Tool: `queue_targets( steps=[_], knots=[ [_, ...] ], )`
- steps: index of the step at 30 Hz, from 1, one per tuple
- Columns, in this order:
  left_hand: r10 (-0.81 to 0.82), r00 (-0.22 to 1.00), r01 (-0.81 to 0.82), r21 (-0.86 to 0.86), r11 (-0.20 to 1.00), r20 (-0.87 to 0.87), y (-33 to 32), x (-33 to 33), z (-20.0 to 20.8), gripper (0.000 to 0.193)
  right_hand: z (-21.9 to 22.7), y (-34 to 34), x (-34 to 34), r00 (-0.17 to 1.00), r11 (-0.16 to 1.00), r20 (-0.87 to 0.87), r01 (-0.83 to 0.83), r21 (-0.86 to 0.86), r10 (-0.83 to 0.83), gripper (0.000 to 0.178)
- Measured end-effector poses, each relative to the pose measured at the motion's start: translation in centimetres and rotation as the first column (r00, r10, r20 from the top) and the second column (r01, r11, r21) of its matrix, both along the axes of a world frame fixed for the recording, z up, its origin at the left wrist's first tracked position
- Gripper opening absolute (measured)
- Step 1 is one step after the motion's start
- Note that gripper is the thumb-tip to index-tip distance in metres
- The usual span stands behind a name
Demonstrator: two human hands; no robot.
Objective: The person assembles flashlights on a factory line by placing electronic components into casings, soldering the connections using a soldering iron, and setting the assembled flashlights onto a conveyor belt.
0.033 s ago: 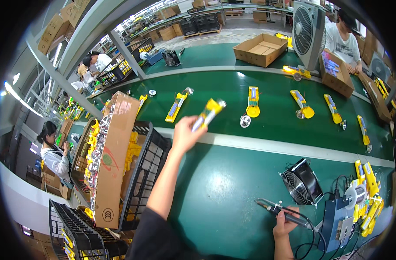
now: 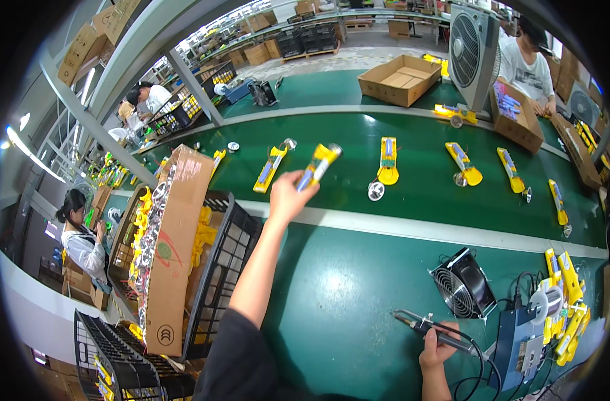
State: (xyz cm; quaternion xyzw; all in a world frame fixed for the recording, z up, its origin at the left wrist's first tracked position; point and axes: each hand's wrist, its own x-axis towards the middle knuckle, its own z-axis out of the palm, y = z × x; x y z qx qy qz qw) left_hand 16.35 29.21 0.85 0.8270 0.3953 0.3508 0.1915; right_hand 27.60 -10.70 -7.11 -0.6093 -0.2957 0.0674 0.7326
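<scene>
My left hand (image 2: 291, 195) is stretched out over the green conveyor belt, its fingers closed on the lower end of a yellow flashlight housing (image 2: 320, 165). A blue battery and a round silvery reflector show on that piece. Several similar housings lie spaced along the belt, the closest being a yellow housing (image 2: 271, 170) on the left and another housing (image 2: 388, 160) on the right with its reflector hanging out. Low over the green worktop, my right hand (image 2: 437, 346) grips a soldering iron (image 2: 445, 338) with its tip pointing left. A black cable runs from the iron.
Right of the iron stand a black fan (image 2: 463, 283), a blue soldering station (image 2: 517, 341), a solder spool (image 2: 547, 303) and piled yellow housings (image 2: 573, 327). At left, a black crate (image 2: 228, 267) holds a carton (image 2: 175, 260) beside yellow parts. Co-workers sit across and left.
My left hand has moved slightly farther away over the belt with the yellow housing. My right hand and the soldering iron are almost unmoved.
</scene>
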Motion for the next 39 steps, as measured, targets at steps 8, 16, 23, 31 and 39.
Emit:
queue_targets(
  steps=[8, 16, 23, 31, 39],
  knots=[
    [0.267, 0.898, -0.272, 0.034, 0.962, -0.351, 6.5, 4.5, -4.8, 0.046, -0.1, -0.3, 0.6, 0.998, 0.998, -0.043, 0.051, -0.035, -0.052, 0.016],
    [0.015, 0.970, -0.049, -0.133, 0.990, -0.242, -0.7, 16.9, 1.4, 0.055, 0.0, 0.0, 0.7, 0.997, 0.998, -0.072, 0.031, -0.062, -0.035, 0.014],
    [0.020, 0.775, -0.156, -0.161, 0.975, -0.632, -0.1, 22.8, -1.2, 0.030, 1.4, 1.3, 0.6, 0.985, 0.994, 0.138, 0.101, 0.044, -0.106, 0.013],
    [-0.221, 0.727, 0.192, -0.116, 0.974, -0.651, 0.1, 13.4, 2.0, 0.043, -0.4, 0.9, 1.2, 0.999, 1.000, 0.034, 0.010, 0.008, -0.010, 0.015],
    [-0.617, 0.357, 0.834, -0.057, 0.548, -0.702, -8.2, 1.2, 3.8, 0.043, 0.1, 1.6, 3.3, 0.970, 0.979, 0.143, 0.183, 0.089, -0.194, 0.012]
  ],
)
